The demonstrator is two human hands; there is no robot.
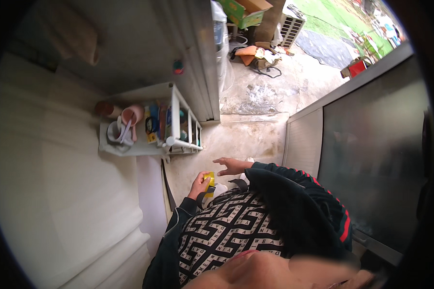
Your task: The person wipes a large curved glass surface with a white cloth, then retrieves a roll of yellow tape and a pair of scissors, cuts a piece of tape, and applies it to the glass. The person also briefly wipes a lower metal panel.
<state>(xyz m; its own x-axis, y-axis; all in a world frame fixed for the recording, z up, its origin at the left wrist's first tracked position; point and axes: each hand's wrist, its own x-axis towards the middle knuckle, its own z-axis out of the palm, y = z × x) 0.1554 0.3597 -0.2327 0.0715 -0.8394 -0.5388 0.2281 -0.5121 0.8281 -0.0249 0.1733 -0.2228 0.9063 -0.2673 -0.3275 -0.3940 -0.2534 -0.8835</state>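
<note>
In my left hand [199,185] is a small flat yellow packet or box [209,183], held upright between thumb and fingers in front of my patterned top. What the packet is, the view does not settle. My right hand [233,166] is just to the right of it, with fingers apart, touching nothing that I can see. A dark strap [201,198] hangs by the left hand's wrist, and another dark strap end [238,183] lies below the right hand.
A white shelf rack [144,148] with a pink cup [133,114], a white cup [116,133] and small boxes stands at left. A metal-framed door [303,139] is at right. Beyond the threshold [255,117], an orange item [246,51] and bags lie on concrete beneath a green cardboard box [240,14].
</note>
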